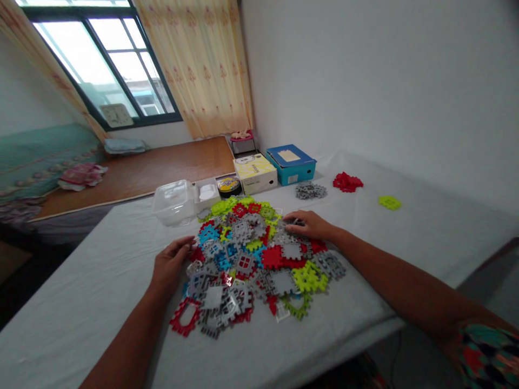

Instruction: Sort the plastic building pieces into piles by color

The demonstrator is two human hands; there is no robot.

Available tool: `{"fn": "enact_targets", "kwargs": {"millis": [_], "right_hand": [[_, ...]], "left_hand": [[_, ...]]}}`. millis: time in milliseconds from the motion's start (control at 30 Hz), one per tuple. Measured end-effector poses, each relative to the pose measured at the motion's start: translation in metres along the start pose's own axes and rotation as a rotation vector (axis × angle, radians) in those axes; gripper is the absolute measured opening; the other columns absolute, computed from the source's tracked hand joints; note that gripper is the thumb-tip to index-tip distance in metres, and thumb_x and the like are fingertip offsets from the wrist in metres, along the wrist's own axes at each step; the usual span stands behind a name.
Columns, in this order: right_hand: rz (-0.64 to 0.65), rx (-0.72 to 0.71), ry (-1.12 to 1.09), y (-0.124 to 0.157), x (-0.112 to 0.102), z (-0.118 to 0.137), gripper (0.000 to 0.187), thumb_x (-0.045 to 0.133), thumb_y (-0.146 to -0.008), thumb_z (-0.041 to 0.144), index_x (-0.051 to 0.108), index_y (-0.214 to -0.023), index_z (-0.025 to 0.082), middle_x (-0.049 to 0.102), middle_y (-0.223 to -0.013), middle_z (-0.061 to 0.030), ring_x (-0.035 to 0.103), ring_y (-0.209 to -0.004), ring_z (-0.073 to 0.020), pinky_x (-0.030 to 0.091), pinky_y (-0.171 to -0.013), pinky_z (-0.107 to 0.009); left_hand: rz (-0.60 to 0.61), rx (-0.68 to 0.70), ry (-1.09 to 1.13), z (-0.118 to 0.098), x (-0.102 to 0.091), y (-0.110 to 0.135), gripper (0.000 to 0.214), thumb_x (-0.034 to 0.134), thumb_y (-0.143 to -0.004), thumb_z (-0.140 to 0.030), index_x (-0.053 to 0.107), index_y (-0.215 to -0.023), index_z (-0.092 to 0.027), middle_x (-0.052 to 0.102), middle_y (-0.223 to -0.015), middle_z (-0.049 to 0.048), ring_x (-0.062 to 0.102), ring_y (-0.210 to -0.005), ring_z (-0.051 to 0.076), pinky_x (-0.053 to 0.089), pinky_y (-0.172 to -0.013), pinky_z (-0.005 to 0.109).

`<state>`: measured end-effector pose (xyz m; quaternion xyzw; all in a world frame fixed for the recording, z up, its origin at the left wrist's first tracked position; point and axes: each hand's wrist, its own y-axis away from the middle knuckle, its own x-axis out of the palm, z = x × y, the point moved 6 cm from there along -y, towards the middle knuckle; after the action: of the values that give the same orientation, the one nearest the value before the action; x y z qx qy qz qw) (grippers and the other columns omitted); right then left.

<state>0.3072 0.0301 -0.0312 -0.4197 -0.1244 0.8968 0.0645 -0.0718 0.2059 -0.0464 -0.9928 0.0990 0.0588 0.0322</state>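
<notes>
A heap of interlocking plastic building tiles [242,229] in grey, red, blue and lime green lies on the cloth-covered table in front of me. My left hand [171,263] rests at the left edge of the heap, beside a red tile [197,254], its fingers loosely stretched and holding nothing that I can see. At the heap's right side, my right hand [308,225] has its fingers closed on a grey tile [299,222], which they partly cover. A red tile with an oval opening [198,317] lies at the near left of the heap.
Behind the heap stand a clear plastic tub [174,201], a small white box [198,204], a round black-and-yellow tin [229,186], a yellow-white box [256,176] and a blue box [292,168]. Separate grey [310,190], red [347,182] and lime [390,202] tile piles lie right.
</notes>
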Motion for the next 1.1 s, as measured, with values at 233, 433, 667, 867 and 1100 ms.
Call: {"fn": "enact_targets", "kwargs": {"millis": [233, 433, 667, 867, 1100], "right_hand": [[-0.145, 0.099, 0.055, -0.003, -0.015, -0.014, 0.046, 0.034, -0.096, 0.047, 0.067, -0.081, 0.019, 0.069, -0.078, -0.0036, 0.06, -0.073, -0.0184, 0.044, -0.073, -0.029], [-0.17, 0.142, -0.042, -0.003, -0.021, -0.026, 0.04, 0.044, -0.091, 0.049, 0.065, -0.076, 0.019, 0.066, -0.07, -0.0019, 0.058, -0.067, -0.0171, 0.042, -0.065, -0.027], [-0.081, 0.091, -0.058, -0.004, -0.008, -0.017, 0.037, 0.045, -0.091, 0.046, 0.068, -0.085, 0.018, 0.069, -0.073, -0.002, 0.06, -0.071, -0.0184, 0.043, -0.068, -0.028], [-0.093, 0.099, -0.075, -0.004, -0.007, -0.016, 0.034, 0.049, -0.089, 0.045, 0.069, -0.088, 0.018, 0.07, -0.076, -0.0023, 0.061, -0.073, -0.0188, 0.045, -0.07, -0.029], [-0.155, 0.117, -0.152, -0.002, -0.009, -0.014, 0.034, 0.052, -0.087, 0.043, 0.068, -0.104, 0.017, 0.068, -0.076, -0.0019, 0.058, -0.065, -0.0156, 0.044, -0.064, -0.027]], "left_hand": [[-0.02, 0.002, -0.025, -0.008, 0.002, 0.005, 0.043, 0.077, -0.058, -0.039, 0.072, -0.094, -0.016, 0.073, -0.094, 0.0087, 0.069, -0.081, 0.022, 0.059, -0.074, 0.035], [0.011, 0.044, -0.069, -0.01, 0.004, 0.005, 0.046, 0.077, -0.059, -0.045, 0.073, -0.095, -0.017, 0.073, -0.09, 0.0079, 0.069, -0.081, 0.024, 0.058, -0.074, 0.036], [0.26, 0.325, -0.361, -0.033, 0.038, 0.026, 0.047, 0.068, -0.072, -0.053, 0.073, -0.107, -0.023, 0.068, -0.118, 0.009, 0.058, -0.115, 0.03, 0.041, -0.105, 0.045], [0.463, 0.489, -0.596, -0.032, 0.059, 0.037, 0.042, 0.066, -0.076, -0.05, 0.072, -0.11, -0.027, 0.063, -0.126, 0.0086, 0.054, -0.12, 0.029, 0.036, -0.109, 0.045], [0.287, 0.534, -0.588, -0.031, 0.042, 0.028, 0.036, 0.06, -0.082, -0.052, 0.075, -0.101, -0.026, 0.069, -0.107, 0.0075, 0.061, -0.105, 0.025, 0.045, -0.101, 0.04]]}}
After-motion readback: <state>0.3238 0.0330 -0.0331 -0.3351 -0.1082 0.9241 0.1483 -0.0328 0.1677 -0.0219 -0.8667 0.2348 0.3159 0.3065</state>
